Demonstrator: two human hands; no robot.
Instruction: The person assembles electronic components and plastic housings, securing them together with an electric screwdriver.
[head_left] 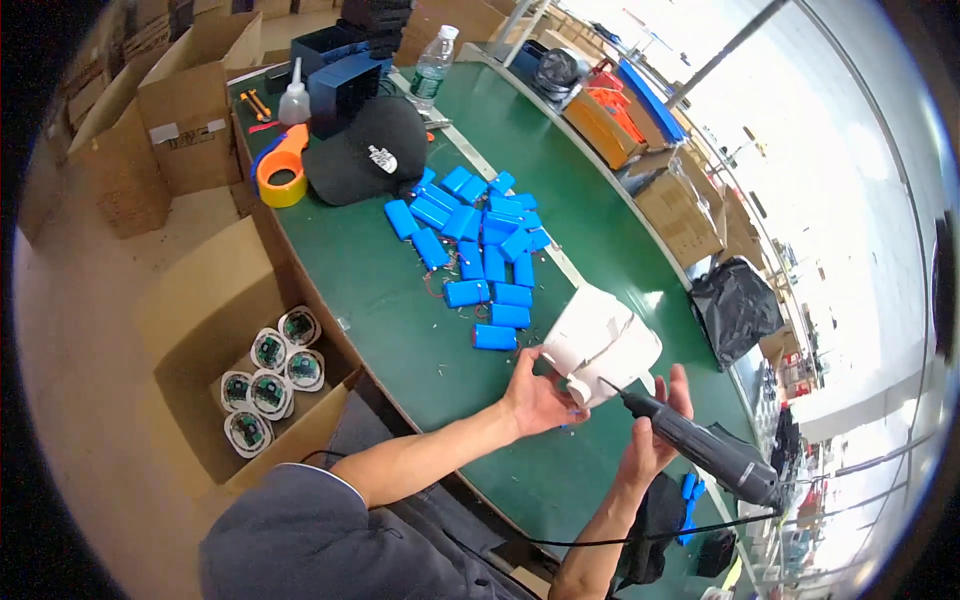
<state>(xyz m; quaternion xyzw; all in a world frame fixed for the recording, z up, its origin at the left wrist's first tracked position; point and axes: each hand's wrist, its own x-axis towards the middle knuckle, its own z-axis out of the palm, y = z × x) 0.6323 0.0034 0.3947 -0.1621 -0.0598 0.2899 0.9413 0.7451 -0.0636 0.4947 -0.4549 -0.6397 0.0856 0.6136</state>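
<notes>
My left hand point(538, 396) grips a white plastic housing point(585, 330) by its near-left side, above the green table point(400, 350). In my right hand point(652, 440) is a black electric screwdriver point(705, 450), with a cord running from its rear end. Its thin bit points left and reaches the near side of the housing; whether it sits in a screw is too small to tell. Just beyond the housing lies a loose heap of blue battery packs point(495, 265), several with thin wires.
An open cardboard box point(200, 340) at the left holds several round white parts with green circuit boards. A black cap point(368, 150), an orange tape dispenser point(283, 168), a squeeze bottle point(295, 103) and a water bottle point(433, 68) stand farther back. A black bag point(735, 308) lies right.
</notes>
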